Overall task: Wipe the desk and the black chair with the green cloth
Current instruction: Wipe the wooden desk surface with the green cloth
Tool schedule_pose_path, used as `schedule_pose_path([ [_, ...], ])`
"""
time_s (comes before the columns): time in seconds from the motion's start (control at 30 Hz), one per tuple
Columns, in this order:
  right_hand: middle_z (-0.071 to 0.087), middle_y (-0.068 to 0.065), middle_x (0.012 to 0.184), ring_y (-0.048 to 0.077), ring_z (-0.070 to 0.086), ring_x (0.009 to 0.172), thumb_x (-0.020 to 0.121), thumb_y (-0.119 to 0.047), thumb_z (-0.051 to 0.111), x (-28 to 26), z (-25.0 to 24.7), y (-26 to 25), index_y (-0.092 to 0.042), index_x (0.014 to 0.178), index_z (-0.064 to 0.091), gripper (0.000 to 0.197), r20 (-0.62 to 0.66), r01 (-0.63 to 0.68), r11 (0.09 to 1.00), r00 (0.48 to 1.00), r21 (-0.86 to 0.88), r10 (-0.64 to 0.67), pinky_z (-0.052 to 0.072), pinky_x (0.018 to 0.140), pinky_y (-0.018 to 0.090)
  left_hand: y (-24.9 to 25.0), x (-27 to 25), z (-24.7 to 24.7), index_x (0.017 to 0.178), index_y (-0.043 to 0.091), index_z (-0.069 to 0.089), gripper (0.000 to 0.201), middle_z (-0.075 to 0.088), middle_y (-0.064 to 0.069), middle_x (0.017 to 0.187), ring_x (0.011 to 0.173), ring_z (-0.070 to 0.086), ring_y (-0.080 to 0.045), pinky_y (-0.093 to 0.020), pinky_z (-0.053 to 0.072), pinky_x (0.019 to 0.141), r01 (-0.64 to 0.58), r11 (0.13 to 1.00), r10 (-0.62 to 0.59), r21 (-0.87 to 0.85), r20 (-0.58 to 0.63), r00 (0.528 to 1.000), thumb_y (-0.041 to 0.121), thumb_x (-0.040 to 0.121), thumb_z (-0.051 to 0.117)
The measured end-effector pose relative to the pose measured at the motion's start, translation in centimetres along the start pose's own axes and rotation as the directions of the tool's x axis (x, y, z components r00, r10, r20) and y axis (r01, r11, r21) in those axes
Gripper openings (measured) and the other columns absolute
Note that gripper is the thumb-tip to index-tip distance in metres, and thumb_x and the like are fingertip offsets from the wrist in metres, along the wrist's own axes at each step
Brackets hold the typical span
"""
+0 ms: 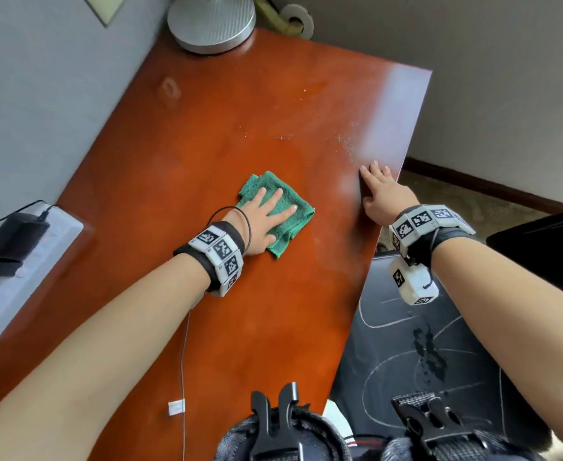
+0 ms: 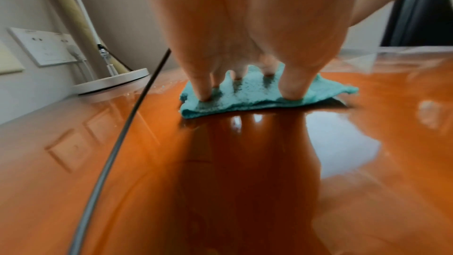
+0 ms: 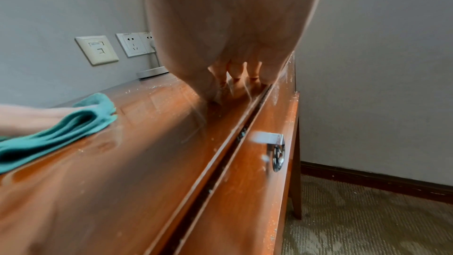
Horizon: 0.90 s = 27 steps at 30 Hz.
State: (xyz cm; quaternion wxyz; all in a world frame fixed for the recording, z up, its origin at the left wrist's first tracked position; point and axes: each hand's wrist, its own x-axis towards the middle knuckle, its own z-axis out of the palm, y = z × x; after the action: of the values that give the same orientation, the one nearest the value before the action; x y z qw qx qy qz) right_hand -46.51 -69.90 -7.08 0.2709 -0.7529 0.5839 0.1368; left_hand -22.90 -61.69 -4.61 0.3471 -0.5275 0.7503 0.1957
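Note:
The folded green cloth (image 1: 281, 212) lies on the glossy reddish-brown desk (image 1: 240, 128), about mid-desk. My left hand (image 1: 266, 211) presses flat on it with straight, spread fingers; the left wrist view shows the fingertips (image 2: 204, 95) pushing into the cloth (image 2: 257, 96). My right hand (image 1: 378, 191) rests flat with fingers straight on the desk's right edge, holding nothing. In the right wrist view its fingers (image 3: 236, 74) touch the desktop (image 3: 122, 152) beside the edge, and the cloth (image 3: 56, 129) lies to the left. The black chair (image 1: 433, 354), marked with white lines and a dark stain, stands below the desk's right edge.
A round lamp base (image 1: 212, 23) sits at the desk's far corner. A white power strip with a black charger (image 1: 14, 247) lies at the left. Pale dust and crumbs (image 1: 350, 144) speckle the desk near the right edge. A drawer with a metal handle (image 3: 275, 148) faces the carpet.

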Motion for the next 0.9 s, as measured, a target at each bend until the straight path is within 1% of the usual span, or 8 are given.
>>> schedule_pose_path([
  [0.13, -0.007, 0.001, 0.160, 0.022, -0.001, 0.147, 0.097, -0.013, 0.037, 0.0, -0.4, 0.0, -0.021, 0.152, 0.002, 0.066, 0.022, 0.008, 1.000, 1.000, -0.019, -0.008, 0.017, 0.117, 0.041, 2.1, -2.4, 2.6, 0.148, 0.033, -0.015, 0.069, -0.022, -0.006, 0.156, 0.144, -0.013, -0.034, -0.041, 0.016, 0.116, -0.105, 0.991, 0.105, 0.081, 0.004, 0.994, 0.035, 0.100, 0.035],
  [0.23, -0.006, 0.002, 0.160, 0.022, 0.000, 0.147, 0.097, -0.014, 0.038, 0.0, -0.4, 0.0, -0.020, 0.152, 0.003, 0.066, 0.026, 0.013, 1.000, 1.000, -0.018, -0.012, 0.017, 0.116, 0.041, 3.5, -3.5, 4.5, 0.148, 0.033, -0.014, 0.068, -0.023, -0.006, 0.156, 0.144, -0.014, -0.034, -0.042, 0.012, 0.117, -0.172, 0.979, 0.172, 0.106, 0.008, 0.985, 0.033, 0.100, 0.035],
  [0.37, -0.006, 0.003, 0.160, 0.023, 0.000, 0.147, 0.098, -0.017, 0.039, 0.1, -0.3, 0.0, -0.019, 0.152, 0.004, 0.065, 0.022, 0.009, 1.000, 1.000, -0.011, -0.009, 0.017, 0.116, 0.041, 3.7, -3.6, 5.2, 0.148, 0.036, -0.013, 0.065, -0.024, -0.004, 0.156, 0.144, -0.016, -0.032, -0.042, 0.010, 0.118, -0.191, 0.977, 0.192, 0.092, -0.011, 0.981, 0.027, 0.102, 0.032],
  [0.5, -0.005, 0.003, 0.160, 0.021, 0.001, 0.147, 0.098, -0.015, 0.039, 0.0, -0.7, 0.2, -0.020, 0.152, 0.005, 0.064, 0.022, 0.024, 1.000, 0.999, -0.003, -0.024, 0.015, 0.116, 0.039, 3.3, -3.5, 5.4, 0.148, 0.038, -0.011, 0.063, -0.020, -0.002, 0.157, 0.145, -0.011, -0.031, -0.041, 0.007, 0.118, -0.177, 0.973, 0.188, 0.150, -0.062, 0.980, 0.029, 0.102, 0.031],
  [0.57, -0.005, 0.002, 0.160, 0.021, 0.001, 0.147, 0.098, -0.014, 0.038, -0.1, -0.8, 0.4, -0.020, 0.152, 0.005, 0.064, 0.027, 0.029, 1.000, 0.999, -0.001, -0.029, 0.013, 0.117, 0.037, 3.3, -3.6, 5.7, 0.147, 0.039, -0.013, 0.062, -0.019, -0.002, 0.157, 0.146, -0.009, -0.030, -0.041, 0.006, 0.118, -0.140, 0.977, 0.156, 0.162, -0.088, 0.984, 0.032, 0.103, 0.030],
  [0.67, -0.007, 0.002, 0.160, 0.021, 0.000, 0.147, 0.099, -0.016, 0.038, 0.1, -0.8, 0.2, -0.019, 0.152, 0.004, 0.064, 0.048, 0.013, 1.000, 0.999, -0.009, -0.013, 0.014, 0.117, 0.039, 2.3, -4.2, 6.4, 0.147, 0.037, -0.015, 0.061, -0.018, -0.004, 0.157, 0.146, -0.006, -0.030, -0.040, 0.011, 0.117, -0.047, 0.985, 0.067, 0.168, -0.113, 0.991, 0.038, 0.102, 0.027],
  [0.77, -0.008, 0.002, 0.160, 0.021, -0.001, 0.147, 0.099, -0.018, 0.038, 0.2, -0.5, 0.0, -0.019, 0.152, 0.002, 0.065, 0.044, -0.001, 1.000, 0.999, -0.014, 0.002, 0.015, 0.117, 0.041, 0.2, -5.3, 7.2, 0.147, 0.034, -0.018, 0.062, -0.017, -0.007, 0.157, 0.146, -0.002, -0.032, -0.038, 0.018, 0.115, 0.083, 0.984, -0.068, 0.155, -0.099, 0.993, 0.041, 0.102, 0.024],
  [0.9, -0.008, 0.001, 0.160, 0.020, -0.001, 0.147, 0.098, -0.021, 0.039, 0.1, -0.1, 0.0, -0.020, 0.152, 0.001, 0.066, 0.014, -0.006, 1.000, 1.000, -0.023, 0.007, 0.017, 0.116, 0.041, -2.7, -6.0, 7.8, 0.147, 0.030, -0.020, 0.065, -0.014, -0.011, 0.158, 0.146, 0.002, -0.033, -0.038, 0.020, 0.114, 0.253, 0.965, -0.250, 0.063, -0.055, 0.967, 0.041, 0.102, 0.026],
])
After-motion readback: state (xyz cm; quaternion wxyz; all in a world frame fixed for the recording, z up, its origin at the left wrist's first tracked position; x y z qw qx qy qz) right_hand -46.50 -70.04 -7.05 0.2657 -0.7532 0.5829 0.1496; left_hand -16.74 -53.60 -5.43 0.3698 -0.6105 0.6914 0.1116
